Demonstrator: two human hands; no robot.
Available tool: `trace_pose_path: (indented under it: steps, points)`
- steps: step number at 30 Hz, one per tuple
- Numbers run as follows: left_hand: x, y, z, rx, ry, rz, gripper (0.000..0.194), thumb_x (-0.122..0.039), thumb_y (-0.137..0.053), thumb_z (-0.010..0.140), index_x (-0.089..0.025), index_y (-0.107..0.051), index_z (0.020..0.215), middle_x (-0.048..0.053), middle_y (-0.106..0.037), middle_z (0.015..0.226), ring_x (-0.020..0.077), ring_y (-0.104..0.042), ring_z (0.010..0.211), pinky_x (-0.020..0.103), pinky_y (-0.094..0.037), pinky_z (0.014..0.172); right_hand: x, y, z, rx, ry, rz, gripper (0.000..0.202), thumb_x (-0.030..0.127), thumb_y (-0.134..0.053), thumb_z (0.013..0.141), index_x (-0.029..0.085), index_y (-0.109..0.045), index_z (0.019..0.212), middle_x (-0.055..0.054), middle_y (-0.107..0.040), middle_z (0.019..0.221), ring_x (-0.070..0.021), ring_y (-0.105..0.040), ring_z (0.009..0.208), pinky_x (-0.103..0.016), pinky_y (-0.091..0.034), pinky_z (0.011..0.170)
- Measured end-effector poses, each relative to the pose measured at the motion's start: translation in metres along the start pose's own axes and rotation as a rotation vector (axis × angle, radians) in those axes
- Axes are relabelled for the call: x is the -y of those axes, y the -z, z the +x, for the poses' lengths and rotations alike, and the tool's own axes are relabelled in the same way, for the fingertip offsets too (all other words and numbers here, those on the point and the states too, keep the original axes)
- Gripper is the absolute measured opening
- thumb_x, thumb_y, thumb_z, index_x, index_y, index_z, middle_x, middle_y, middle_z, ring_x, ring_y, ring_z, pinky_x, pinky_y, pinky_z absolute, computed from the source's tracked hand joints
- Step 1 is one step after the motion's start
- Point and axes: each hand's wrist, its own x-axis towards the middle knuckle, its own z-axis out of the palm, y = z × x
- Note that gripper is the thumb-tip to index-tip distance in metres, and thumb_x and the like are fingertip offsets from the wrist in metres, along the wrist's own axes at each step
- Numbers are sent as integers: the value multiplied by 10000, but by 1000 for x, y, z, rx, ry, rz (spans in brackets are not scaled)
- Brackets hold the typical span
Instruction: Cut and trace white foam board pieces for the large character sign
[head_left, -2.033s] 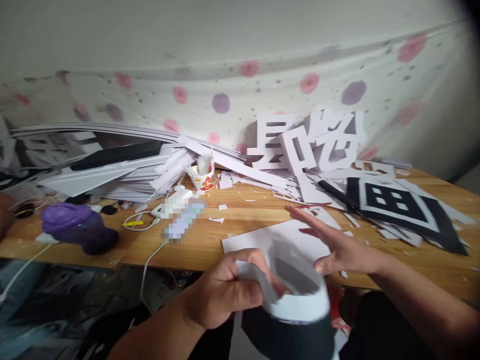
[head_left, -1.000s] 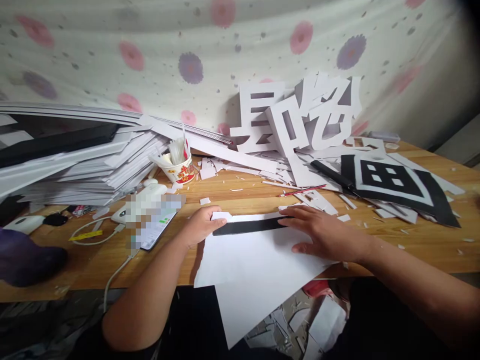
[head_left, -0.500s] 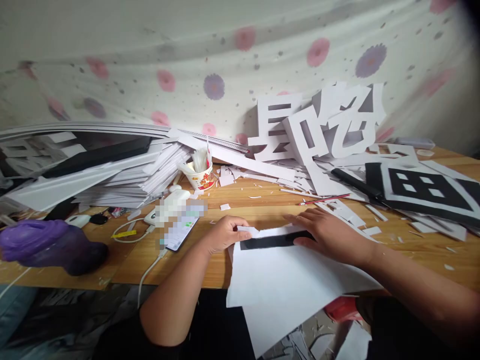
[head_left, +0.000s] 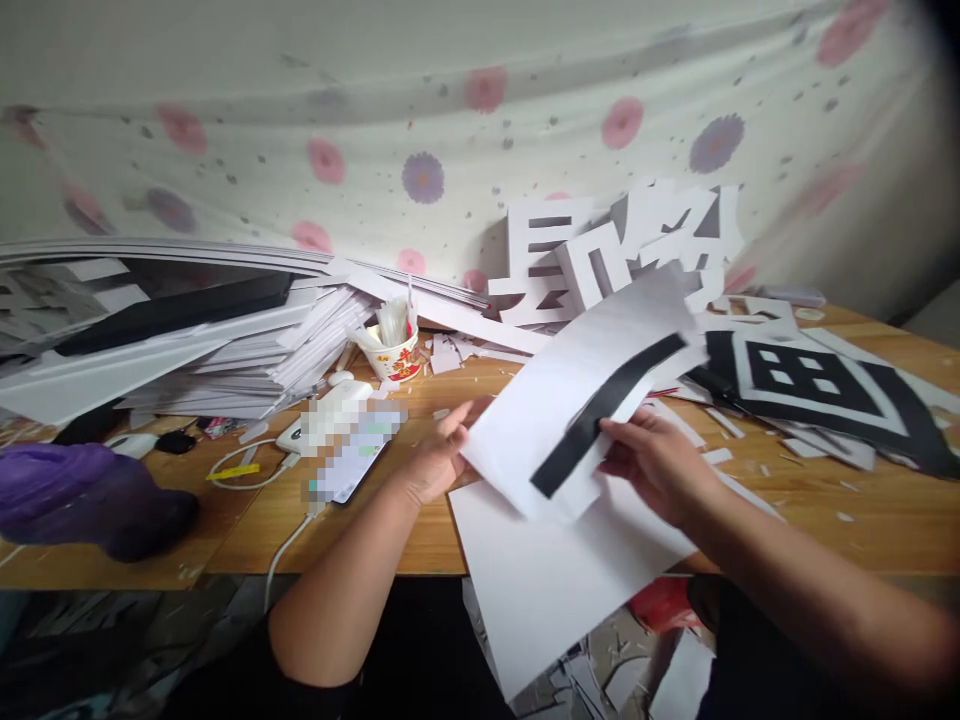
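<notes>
A white sheet of paper with a printed black strip is raised and tilted above the table, bending slightly. My right hand pinches its lower right edge, thumb on the black strip and the other fingers underneath. At the left corner of the sheet, my left hand has its fingers around the edge, partly hidden behind the paper. Below lies a larger white sheet or board, which overhangs the front edge of the table.
A phone and a white cabled device lie left, near a purple bag-like object. Behind are a paper cup, stacked white boards and cut-out white characters. A black-and-white patterned sheet lies right among scraps.
The sheet with the black strip has been lifted off the larger white piece and turned diagonally. My right hand has moved to its lower right edge; my left hand stays at its left side.
</notes>
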Motion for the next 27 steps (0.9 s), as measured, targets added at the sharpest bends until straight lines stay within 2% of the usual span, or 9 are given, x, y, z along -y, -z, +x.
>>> trace_pose_path:
  steps: [2, 4, 8, 10, 14, 16, 21, 24, 27]
  points:
    - [-1, -8, 1, -9, 46, 153, 833, -461, -851, 625, -240, -493, 1343, 131, -513, 1423, 318, -529, 1227, 368, -459, 922, -11, -9, -13, 6, -40, 9, 263, 298, -739, 661, 195, -580, 843, -21, -675, 726, -135, -600, 549, -269, -496, 539]
    - [-6, -10, 5, -31, 78, 357, 683, -364, -815, 667, -218, -545, 1277, 120, -558, 1373, 306, -549, 1202, 379, -449, 945, -16, -10, -22, 66, -61, -78, 254, 325, -733, 671, 181, -569, 802, -13, -654, 684, -124, -588, 533, -261, -488, 542]
    - [-25, 5, 18, -4, 97, 830, 454, -323, -711, 690, -196, -643, 1121, 96, -629, 1282, 304, -544, 1209, 406, -404, 1019, -2, 13, -34, 507, -40, -699, 171, 317, -663, 777, 159, -610, 737, -19, -643, 639, -125, -582, 552, -239, -450, 533]
    - [-32, 16, 25, 73, 140, 1019, 438, -307, -657, 710, -218, -657, 1139, 71, -632, 1295, 292, -536, 1226, 407, -376, 1051, 10, 30, -39, 649, 108, -1035, 123, 266, -632, 827, 162, -650, 764, -9, -641, 640, -120, -566, 554, -229, -429, 528]
    - [-37, 26, 36, 223, 209, 1202, 448, -289, -588, 741, -233, -656, 1181, 57, -628, 1315, 265, -559, 1206, 374, -391, 1040, 20, 58, -36, 531, 691, -1422, 106, 182, -596, 879, 171, -691, 924, -60, -694, 838, -179, -635, 748, -301, -507, 699]
    - [-37, 23, 42, 283, 192, 1216, 443, -284, -581, 743, -234, -656, 1177, 54, -634, 1308, 253, -558, 1210, 358, -387, 1043, 19, 69, -25, 497, 853, -1488, 179, 183, -606, 883, 168, -687, 1043, -104, -696, 1020, -226, -651, 924, -365, -532, 826]
    - [-48, 14, 60, 209, 183, 1274, 385, -278, -560, 755, -242, -683, 1117, 28, -662, 1255, 233, -592, 1132, 313, -414, 976, 17, 87, 11, 566, 921, -1644, 449, 247, -684, 856, 191, -607, 1295, -132, -565, 1379, -309, -542, 1253, -477, -475, 1035]
    - [-61, 18, 70, 188, 171, 1290, 384, -267, -556, 752, -243, -694, 1109, 18, -663, 1231, 222, -604, 1070, 283, -426, 903, 20, 87, 25, 583, 916, -1699, 470, 271, -654, 882, 176, -581, 1336, -136, -527, 1422, -319, -532, 1274, -489, -458, 1059]
    - [-66, 25, 75, 82, 170, 1212, 391, -281, -557, 752, -220, -690, 1115, 31, -679, 1122, 192, -621, 869, 260, -440, 740, 24, 83, 34, 556, 951, -1666, 456, 267, -618, 904, 169, -570, 1346, -130, -542, 1409, -300, -562, 1245, -482, -468, 1053]
